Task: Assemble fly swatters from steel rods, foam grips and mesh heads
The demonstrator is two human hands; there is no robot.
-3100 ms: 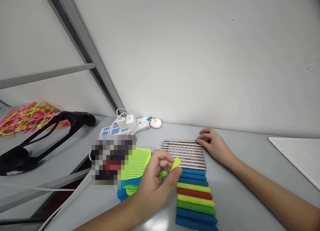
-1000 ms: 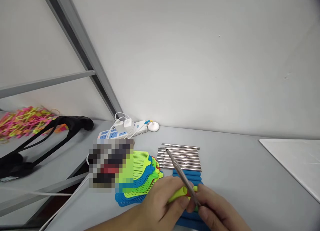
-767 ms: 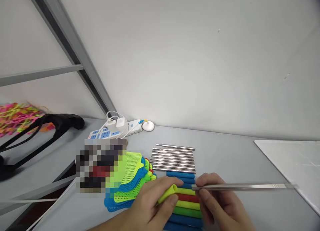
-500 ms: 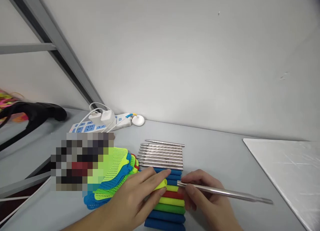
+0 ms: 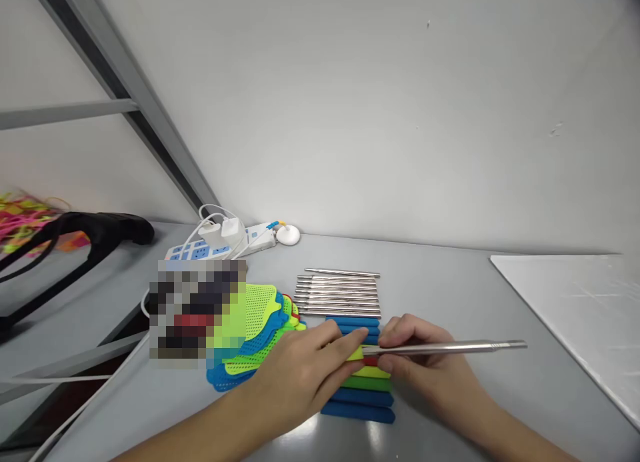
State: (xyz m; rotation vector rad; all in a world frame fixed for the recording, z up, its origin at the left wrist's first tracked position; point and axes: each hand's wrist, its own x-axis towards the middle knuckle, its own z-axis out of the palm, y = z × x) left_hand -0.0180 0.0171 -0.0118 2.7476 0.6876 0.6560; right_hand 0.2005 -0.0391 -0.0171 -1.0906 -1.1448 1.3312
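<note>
Left hand [image 5: 303, 370] clasps the yellow tube [image 5: 356, 353]; right hand [image 5: 427, 365] pinches the metal rod [image 5: 463, 347], left end right at the tube!

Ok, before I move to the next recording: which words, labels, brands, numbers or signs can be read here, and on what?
None can be read.
Power strip: any marking is too small to read.
Pixelated patch: whatever it covers is unreadable.
Metal rod and yellow tube in the hands: no lettering seen.
</note>
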